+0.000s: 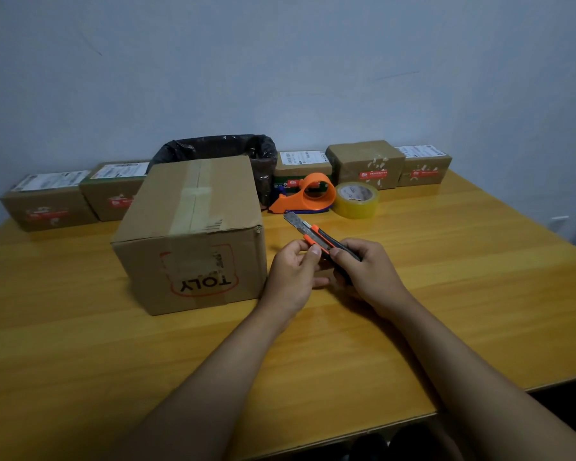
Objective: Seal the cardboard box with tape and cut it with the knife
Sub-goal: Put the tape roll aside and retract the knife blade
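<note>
Two hands meeting just right of the big cardboard box (193, 234), above the yellow wooden table (446, 294). Right hand (369, 274) wrapped around the dark handle of the knife (320, 237), fingers curled closed on it. Left hand (293, 274) pinching the front of the handle near the orange slider, thumb on top, other fingers curled below. Silver blade pushed out, pointing away and to the left, toward the orange tape holder (308, 194). Blade tip close to the holder, hard to tell if touching. Box sitting on the table, flaps shut, a strip of clear tape running along the middle of the top and down the near side over red letters printed upside down. A few small torn bits near the front top edge. Roll of clear tape (356, 199) lying flat just right of the tape holder. Black-bagged bin (220, 151) right behind the box. Row of small brown parcels (366, 163) along the wall, some with white labels and red marks: two at left, three at right. Bare arms reaching in from the bottom. Pale blue wall (280, 61) behind everything.
</note>
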